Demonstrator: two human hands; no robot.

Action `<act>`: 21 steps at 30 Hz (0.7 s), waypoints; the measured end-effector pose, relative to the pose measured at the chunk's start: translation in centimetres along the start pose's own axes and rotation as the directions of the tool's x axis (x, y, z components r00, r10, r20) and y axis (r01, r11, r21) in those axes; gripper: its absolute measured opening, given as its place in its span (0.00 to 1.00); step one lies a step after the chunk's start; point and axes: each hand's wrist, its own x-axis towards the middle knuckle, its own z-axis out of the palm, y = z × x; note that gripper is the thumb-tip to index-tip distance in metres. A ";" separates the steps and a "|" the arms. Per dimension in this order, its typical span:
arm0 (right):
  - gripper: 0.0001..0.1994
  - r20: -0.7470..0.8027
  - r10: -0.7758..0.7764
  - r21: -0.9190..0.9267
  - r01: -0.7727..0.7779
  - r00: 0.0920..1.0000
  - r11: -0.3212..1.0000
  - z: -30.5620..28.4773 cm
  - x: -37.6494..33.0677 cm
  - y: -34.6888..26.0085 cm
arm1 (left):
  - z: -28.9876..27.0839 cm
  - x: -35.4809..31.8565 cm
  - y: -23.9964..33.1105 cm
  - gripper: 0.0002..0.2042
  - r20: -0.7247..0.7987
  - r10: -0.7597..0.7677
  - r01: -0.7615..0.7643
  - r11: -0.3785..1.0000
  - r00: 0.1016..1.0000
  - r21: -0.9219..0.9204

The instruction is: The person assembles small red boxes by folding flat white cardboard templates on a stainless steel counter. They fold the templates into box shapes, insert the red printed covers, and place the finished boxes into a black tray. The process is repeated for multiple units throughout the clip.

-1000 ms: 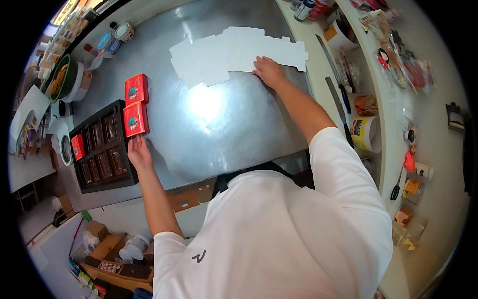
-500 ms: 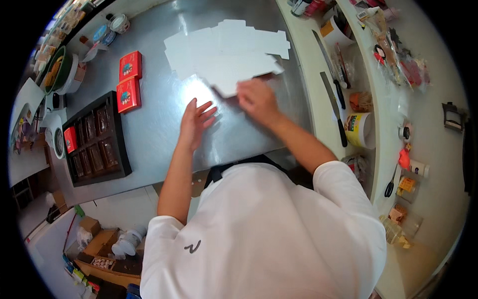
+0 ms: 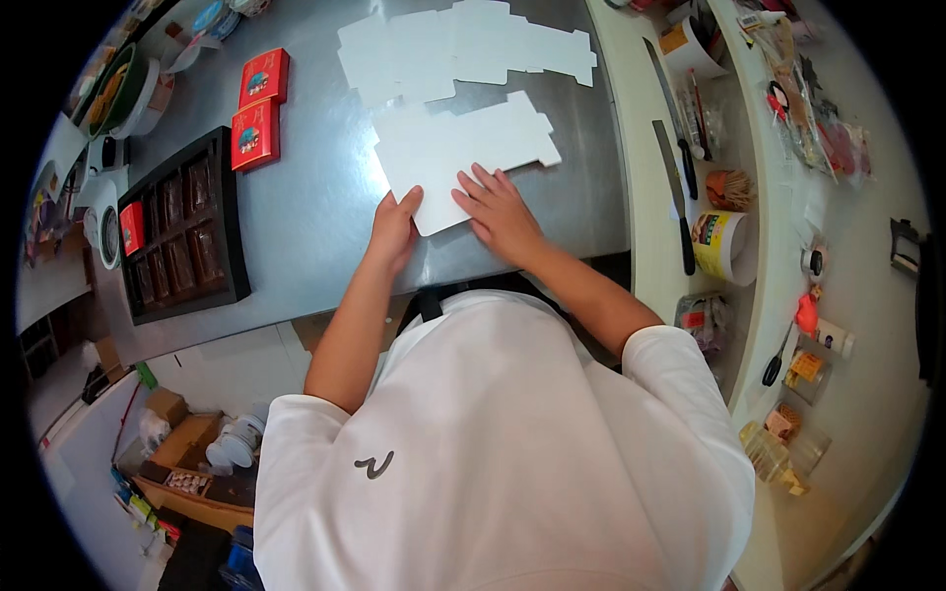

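— Where's that flat white box blank (image 3: 458,158) sitting?

— On the steel table (image 3: 315,217), right in front of the person, with its near corner under both hands. Just behind it, further up the table, lies a spread of more white blanks (image 3: 463,49).

— And the hands?

— The left hand (image 3: 394,229) is at the blank's near left edge, thumb on top of the card, fingers curled at the edge; it looks like a pinch on the card, though I cannot see under it. The right hand (image 3: 501,209) lies flat and open on the near corner, fingers spread, pressing it down, gripping nothing.

— What else is about?

— To the left, 2 red boxes (image 3: 258,108) lie one behind the other, well apart from the hands. Beside them is a black tray (image 3: 182,231) of dark compartments, with 1 small red packet (image 3: 132,227) in it. On the right-hand counter lies a long knife (image 3: 675,192), near a yellow tub (image 3: 719,241).
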 end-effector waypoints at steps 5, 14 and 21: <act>0.16 0.022 -0.069 -0.018 0.069 0.997 0.997 2.1 -0.4 2.3 | -1.2 -0.8 -0.2 0.27 0.254 0.607 -0.423 0.151 0.753 0.894; 0.10 0.092 0.022 0.151 -0.036 0.996 0.988 2.4 1.6 1.8 | -4.1 -0.1 -2.0 0.14 0.545 0.402 -0.568 -0.072 0.736 0.820; 0.18 0.147 0.417 0.236 -0.442 0.897 0.866 3.9 4.8 3.3 | -2.8 3.3 -0.4 0.21 0.385 0.582 -0.385 -0.130 0.717 0.914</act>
